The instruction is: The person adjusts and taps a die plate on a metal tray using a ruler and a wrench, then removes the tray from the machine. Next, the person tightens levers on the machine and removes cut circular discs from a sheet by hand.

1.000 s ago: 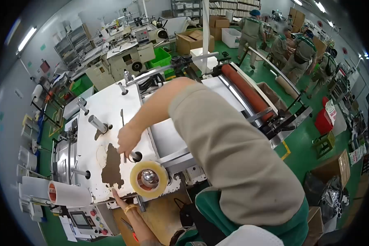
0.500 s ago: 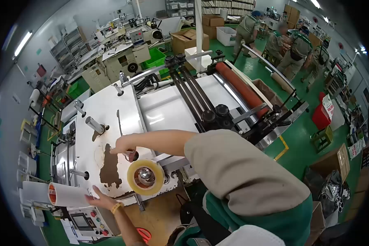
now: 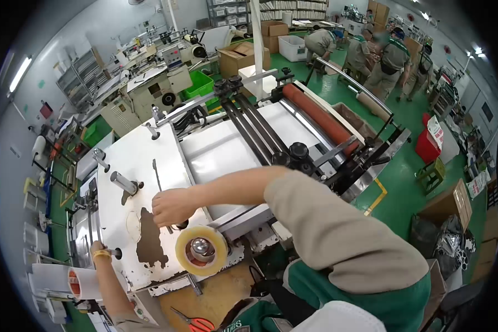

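Flanking brown patch (image 3: 149,240): right hand (image 3: 173,207), left hand (image 3: 98,248); finger states unclear; vest lettering (image 3: 235,326) unreadable.

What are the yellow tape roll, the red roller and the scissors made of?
Tape roll: probably plastic film, smooth and glossy; its yellow looks glassy.
Red roller: maybe rubber; its surface looks dull and even.
Scissors: likely metal blades, looking grey, and plastic handles, smooth and bright orange-red.

yellowish tape roll (image 3: 220,254) | around a silver knob (image 3: 200,245) | metal rod (image 3: 110,252) | partly hidden, jutting from white panel (image 3: 174,171)
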Demonstrator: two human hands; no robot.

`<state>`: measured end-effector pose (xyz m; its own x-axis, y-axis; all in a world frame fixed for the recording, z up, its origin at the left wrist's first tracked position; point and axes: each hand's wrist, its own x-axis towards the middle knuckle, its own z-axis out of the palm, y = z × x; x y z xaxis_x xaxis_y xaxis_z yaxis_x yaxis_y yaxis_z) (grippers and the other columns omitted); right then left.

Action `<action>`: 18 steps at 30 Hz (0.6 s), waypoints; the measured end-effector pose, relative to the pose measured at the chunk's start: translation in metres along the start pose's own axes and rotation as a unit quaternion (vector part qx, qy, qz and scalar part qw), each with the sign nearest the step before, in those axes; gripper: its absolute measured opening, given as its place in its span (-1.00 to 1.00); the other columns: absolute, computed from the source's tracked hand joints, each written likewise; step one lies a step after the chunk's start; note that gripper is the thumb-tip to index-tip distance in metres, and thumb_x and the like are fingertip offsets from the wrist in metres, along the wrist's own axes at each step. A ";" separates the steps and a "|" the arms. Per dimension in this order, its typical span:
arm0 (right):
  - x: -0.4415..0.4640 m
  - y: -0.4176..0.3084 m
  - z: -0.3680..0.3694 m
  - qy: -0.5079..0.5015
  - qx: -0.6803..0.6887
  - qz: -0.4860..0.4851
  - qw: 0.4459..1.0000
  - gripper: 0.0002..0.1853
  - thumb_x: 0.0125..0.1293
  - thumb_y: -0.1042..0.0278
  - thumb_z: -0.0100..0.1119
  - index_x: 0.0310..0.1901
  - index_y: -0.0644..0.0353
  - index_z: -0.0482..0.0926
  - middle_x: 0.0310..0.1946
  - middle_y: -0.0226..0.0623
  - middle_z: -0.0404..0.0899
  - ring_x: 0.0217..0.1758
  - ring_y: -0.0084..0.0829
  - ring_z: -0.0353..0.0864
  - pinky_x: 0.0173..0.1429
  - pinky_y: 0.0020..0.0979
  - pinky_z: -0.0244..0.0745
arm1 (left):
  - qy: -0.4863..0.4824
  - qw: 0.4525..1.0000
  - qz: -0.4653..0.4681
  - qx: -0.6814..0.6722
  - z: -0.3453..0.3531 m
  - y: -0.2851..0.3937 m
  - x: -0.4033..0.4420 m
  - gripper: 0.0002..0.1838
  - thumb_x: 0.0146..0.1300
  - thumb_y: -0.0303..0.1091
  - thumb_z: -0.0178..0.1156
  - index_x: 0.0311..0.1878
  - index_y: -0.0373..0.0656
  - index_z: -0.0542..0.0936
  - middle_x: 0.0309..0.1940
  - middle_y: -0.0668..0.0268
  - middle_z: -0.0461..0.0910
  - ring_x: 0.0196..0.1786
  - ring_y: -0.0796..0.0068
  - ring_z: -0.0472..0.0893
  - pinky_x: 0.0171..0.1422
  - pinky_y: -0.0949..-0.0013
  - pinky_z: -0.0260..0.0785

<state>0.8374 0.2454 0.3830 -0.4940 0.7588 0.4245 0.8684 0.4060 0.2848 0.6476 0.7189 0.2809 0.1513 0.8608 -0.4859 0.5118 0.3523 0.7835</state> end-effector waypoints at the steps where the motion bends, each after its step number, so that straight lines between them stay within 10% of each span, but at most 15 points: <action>1: -0.003 0.011 -0.004 -0.009 0.033 -0.051 0.998 -0.69 0.26 0.03 0.00 -0.37 0.12 0.47 -0.46 -0.30 0.49 -0.27 -0.29 0.51 -0.14 -0.29 0.41 | -0.029 0.994 0.101 0.036 -0.008 -0.011 -0.004 -0.77 0.13 -0.24 -0.05 -0.23 -0.18 0.43 -0.45 0.19 0.44 -0.42 0.34 0.46 -0.39 0.23 0.35; 3: 0.007 0.023 -0.009 -0.058 0.033 -0.127 0.990 -0.59 0.27 -0.13 -0.04 -0.39 0.08 0.51 -0.48 -0.29 0.52 -0.33 -0.27 0.55 -0.28 -0.28 0.44 | -0.056 0.845 0.422 0.324 -0.031 -0.013 -0.049 -0.82 0.09 -0.56 -0.11 -0.25 -0.17 0.44 -0.45 0.21 0.49 -0.42 0.32 0.52 -0.31 0.26 0.38; 5: 0.034 0.017 -0.027 -0.206 -0.014 -0.104 0.973 -0.56 0.26 -0.19 -0.05 -0.42 0.03 0.57 -0.44 -0.30 0.58 -0.35 -0.25 0.59 -0.43 -0.26 0.45 | -0.040 0.675 0.545 0.496 -0.042 0.004 -0.067 -0.83 0.01 -0.60 -0.02 -0.32 -0.12 0.44 -0.47 0.19 0.52 -0.38 0.19 0.55 -0.33 0.19 0.36; 8: 0.052 -0.002 -0.008 -0.301 0.045 0.151 0.941 -0.61 0.28 -0.06 -0.06 -0.41 0.03 0.64 -0.35 -0.32 0.64 -0.28 -0.26 0.63 -0.41 -0.24 0.48 | 0.002 0.472 0.574 0.669 -0.037 0.029 -0.121 -0.78 -0.02 -0.56 0.13 -0.30 0.01 0.50 -0.40 0.32 0.60 -0.20 0.24 0.58 -0.03 0.14 0.25; 11: 0.054 -0.009 0.001 -0.285 0.083 0.355 0.887 -0.62 0.29 0.05 -0.11 -0.30 0.09 0.66 -0.32 -0.24 0.62 -0.26 -0.27 0.63 -0.33 -0.22 0.52 | 0.083 0.394 0.636 0.658 -0.038 0.022 -0.120 -0.80 0.03 -0.50 0.14 -0.28 0.05 0.55 -0.34 0.44 0.59 -0.08 0.40 0.51 -0.02 0.24 0.25; 12: 0.053 -0.002 0.001 -0.291 0.109 0.347 0.885 -0.59 0.26 0.00 -0.09 -0.31 0.15 0.65 -0.30 -0.19 0.62 -0.25 -0.21 0.62 -0.30 -0.21 0.53 | 0.140 0.413 0.610 0.662 -0.039 0.020 -0.135 -0.84 0.06 -0.48 0.14 -0.26 -0.02 0.51 -0.25 0.32 0.55 -0.08 0.28 0.49 -0.05 0.22 0.30; 15: 0.049 0.015 -0.016 -0.320 0.216 0.360 0.849 -0.55 0.17 0.01 -0.13 -0.29 0.22 0.63 -0.37 -0.09 0.61 -0.30 -0.15 0.61 -0.20 -0.23 0.52 | 0.266 0.738 0.455 0.421 -0.021 0.008 -0.162 -0.67 0.01 -0.65 0.10 -0.11 -0.25 0.40 -0.09 0.07 0.38 -0.04 0.04 0.42 0.05 0.10 0.30; 16: 0.044 0.018 -0.007 -0.212 0.238 0.293 0.901 -0.61 0.14 0.18 -0.12 -0.21 0.24 0.61 -0.40 -0.07 0.62 -0.42 -0.19 0.62 -0.24 -0.21 0.53 | 0.226 0.818 0.464 0.255 -0.025 -0.002 -0.143 -0.68 0.08 -0.39 0.18 -0.09 -0.29 0.45 -0.13 0.03 0.42 -0.03 0.05 0.41 0.06 0.13 0.28; 18: 0.043 0.004 0.022 -0.036 0.625 0.415 0.660 -0.61 0.12 0.33 -0.15 -0.07 0.23 0.55 -0.43 -0.11 0.62 -0.50 -0.26 0.61 -0.33 -0.29 0.53 | 0.145 0.950 0.264 0.077 -0.018 0.000 -0.126 -0.45 0.03 0.00 0.22 -0.06 -0.28 0.51 -0.27 0.07 0.46 -0.25 0.12 0.45 -0.11 0.16 0.33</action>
<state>0.8207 0.2906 0.3833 0.1379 0.9882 -0.0666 0.2187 -0.0960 -0.9711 0.6130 0.6173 0.3494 0.1937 0.9755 0.1042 0.5495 -0.1959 0.8122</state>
